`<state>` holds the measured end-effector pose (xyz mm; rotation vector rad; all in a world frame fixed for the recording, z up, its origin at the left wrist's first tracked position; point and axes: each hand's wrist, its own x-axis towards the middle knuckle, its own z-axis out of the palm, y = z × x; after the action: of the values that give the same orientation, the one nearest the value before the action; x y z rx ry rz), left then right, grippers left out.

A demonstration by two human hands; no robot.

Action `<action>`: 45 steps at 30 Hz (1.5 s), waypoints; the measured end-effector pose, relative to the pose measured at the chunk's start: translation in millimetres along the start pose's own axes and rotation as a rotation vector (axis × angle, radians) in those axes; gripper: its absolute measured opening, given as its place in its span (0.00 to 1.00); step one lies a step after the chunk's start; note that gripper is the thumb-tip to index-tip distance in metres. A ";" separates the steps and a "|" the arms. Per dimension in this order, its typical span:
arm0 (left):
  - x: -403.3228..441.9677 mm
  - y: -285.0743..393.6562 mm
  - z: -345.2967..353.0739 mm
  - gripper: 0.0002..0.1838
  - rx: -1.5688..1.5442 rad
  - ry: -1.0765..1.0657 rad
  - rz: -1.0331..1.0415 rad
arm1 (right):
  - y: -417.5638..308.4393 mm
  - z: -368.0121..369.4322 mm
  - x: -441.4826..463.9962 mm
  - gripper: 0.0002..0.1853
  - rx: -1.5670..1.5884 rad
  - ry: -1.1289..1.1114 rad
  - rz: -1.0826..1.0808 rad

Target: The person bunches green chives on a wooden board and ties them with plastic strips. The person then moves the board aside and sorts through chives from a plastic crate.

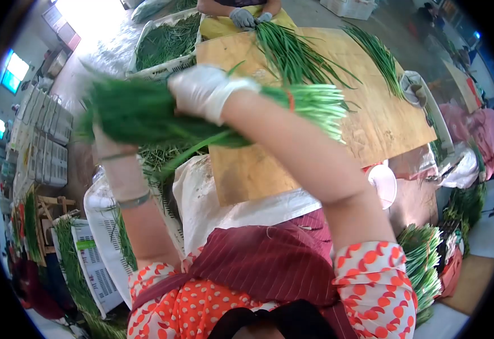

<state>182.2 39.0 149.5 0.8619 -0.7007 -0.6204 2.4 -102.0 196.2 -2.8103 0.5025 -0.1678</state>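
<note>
A thick bundle of garlic chives (145, 110) lies crosswise in the air before me, over the board's near left part. Its pale cut stems (320, 101) point right, and a red band (291, 100) circles them. My right hand (199, 90), in a white glove, is closed over the top of the leafy half. Behind the blurred leaf tips on the left is my left hand (105, 138); only its pale glove cuff shows, and its fingers are hidden. The wooden board (382, 133) lies beneath the stems.
Across the board, another person's gloved hands (247, 18) hold loose chives (292, 53). More chives (377, 59) lie at the board's right. A crate of greens (168, 42) stands far left, white crates (103, 220) near left. Tied bundles (419, 260) stand low right, below a white tub (382, 185).
</note>
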 end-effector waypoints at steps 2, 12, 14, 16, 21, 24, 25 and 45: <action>-40.2 -9.4 -8.4 0.23 -0.195 0.536 -0.201 | -4.3 55.5 0.8 0.16 0.005 -0.070 0.003; -99.6 -9.8 57.3 0.23 1.039 0.119 0.324 | 18.6 79.2 -53.6 0.38 -0.041 0.313 -0.138; -117.2 -32.1 111.1 0.27 1.165 -0.255 0.393 | 44.7 60.9 -86.8 0.36 0.154 0.421 -0.075; -129.7 -58.5 141.8 0.39 1.441 -0.577 0.481 | 73.2 49.8 -124.0 0.34 0.068 0.537 0.073; -121.3 -124.1 160.4 0.63 1.816 -0.725 0.210 | 104.3 55.7 -159.4 0.28 -0.324 0.610 0.165; -114.9 -136.6 157.3 0.65 1.963 -0.778 0.315 | 121.3 85.1 -145.4 0.26 -0.254 0.500 0.165; -110.1 -138.0 157.9 0.65 1.969 -0.737 0.350 | 130.4 83.8 -140.1 0.26 -0.239 0.405 0.199; -69.9 -140.3 140.2 0.48 1.742 -0.651 0.508 | 139.1 88.2 -124.3 0.14 0.045 0.597 0.005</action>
<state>4.1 -45.5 76.3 1.9601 -2.0662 0.4059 -144.1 -160.8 63.3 -2.6799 0.6156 -1.0166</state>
